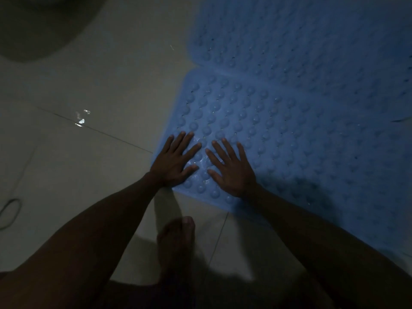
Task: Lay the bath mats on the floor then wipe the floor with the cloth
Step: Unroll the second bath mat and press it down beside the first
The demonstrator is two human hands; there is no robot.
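**Both palms flat on the blue mat**

While the blue bath mat (278,121) lies on the pale tiled floor (93,81), the left hand (175,160) and right hand (231,169) press its near corner, fingers straight and spread; a second blue mat (312,34) adjoins beyond; a bare foot (176,239) stands below.

No legible text or markings anywhere
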